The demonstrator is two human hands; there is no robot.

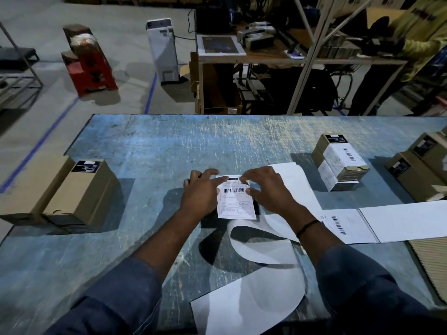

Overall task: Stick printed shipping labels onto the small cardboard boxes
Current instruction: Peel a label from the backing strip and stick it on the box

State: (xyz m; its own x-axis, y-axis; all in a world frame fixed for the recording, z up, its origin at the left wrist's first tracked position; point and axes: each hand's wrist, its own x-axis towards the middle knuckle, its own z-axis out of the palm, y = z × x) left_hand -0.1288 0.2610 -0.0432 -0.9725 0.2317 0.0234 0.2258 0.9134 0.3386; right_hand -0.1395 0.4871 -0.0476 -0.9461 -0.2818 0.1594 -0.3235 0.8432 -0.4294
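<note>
Pressing label (pixel 235 201) | left hand (pixel 200 192) flat on it | right hand (pixel 268 189) pinching its corner

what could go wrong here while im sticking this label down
The shipping label is pressed mostly along its upper part by the left hand and right hand, so its lower part could go down skewed or creased.
The loose backing strip curls right beside its lower edge and might catch under it.
The next printed label lies close to the right forearm; a sweep could drag it off.
</note>
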